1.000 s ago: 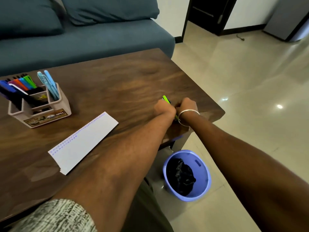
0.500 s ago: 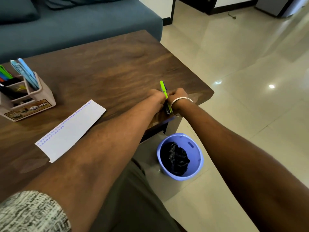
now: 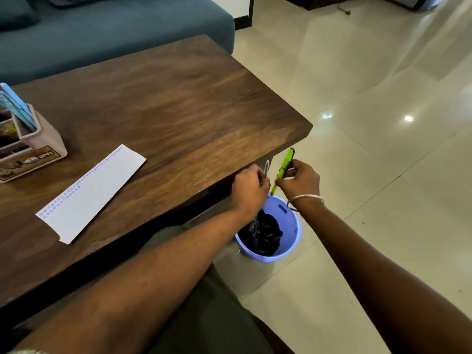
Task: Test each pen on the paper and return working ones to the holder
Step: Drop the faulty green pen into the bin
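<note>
Right hand [image 3: 300, 180] pinching green pen [image 3: 284, 167] mid-barrel, tilted toward 1 o'clock above bin [image 3: 288, 213]. Left hand [image 3: 250, 186] at 9 o'clock, curled round something pale, perhaps its cap [image 3: 266, 167].

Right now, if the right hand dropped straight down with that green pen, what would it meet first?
Probably the blue bin with its black liner: the right hand holding the green pen appears just above its rim, past the table edge. Depth is unclear.

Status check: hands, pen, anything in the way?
Right hand grips green pen, upright above blue bin. Left hand pinches a small pale piece, identity unclear. Paper and holder on table, nothing blocking.
</note>
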